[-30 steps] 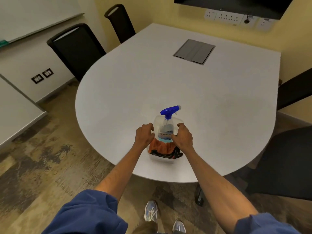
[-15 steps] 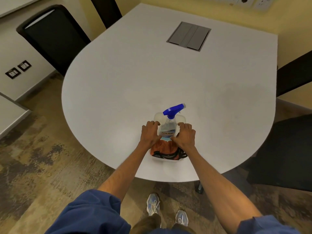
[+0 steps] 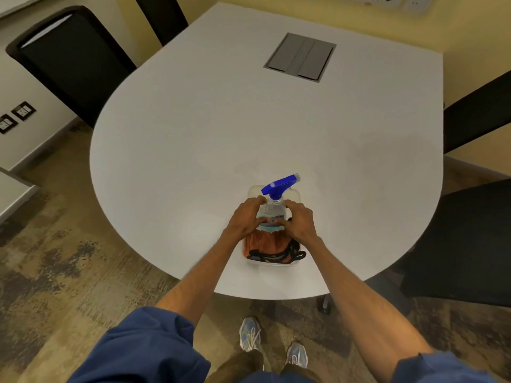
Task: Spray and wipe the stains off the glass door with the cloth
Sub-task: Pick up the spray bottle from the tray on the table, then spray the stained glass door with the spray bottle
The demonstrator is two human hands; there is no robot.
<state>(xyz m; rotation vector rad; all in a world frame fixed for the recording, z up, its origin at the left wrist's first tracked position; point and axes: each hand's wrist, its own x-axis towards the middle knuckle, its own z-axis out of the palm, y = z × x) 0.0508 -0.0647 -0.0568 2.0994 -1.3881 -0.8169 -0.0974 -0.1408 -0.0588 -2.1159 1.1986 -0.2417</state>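
A clear spray bottle [image 3: 278, 187] with a blue trigger head stands upright in a clear plastic tub [image 3: 272, 264] near the front edge of the white table [image 3: 235, 120]. An orange cloth [image 3: 266, 243] with dark trim lies bunched in the near half of the tub. My left hand [image 3: 246, 217] curls round the bottle's left side and my right hand [image 3: 300, 220] round its right side. Both thumbs meet on the label at the front. No glass door is in view.
Black chairs stand at the table's left [image 3: 69, 59], far side [image 3: 163, 15] and right [image 3: 467, 244]. A grey cable hatch [image 3: 300, 58] is set into the far part of the tabletop. Patterned carpet and my shoes lie below the table edge.
Both hands have moved inward from the tub's sides and closed round the spray bottle. The view has come closer to the table and tilted further down.
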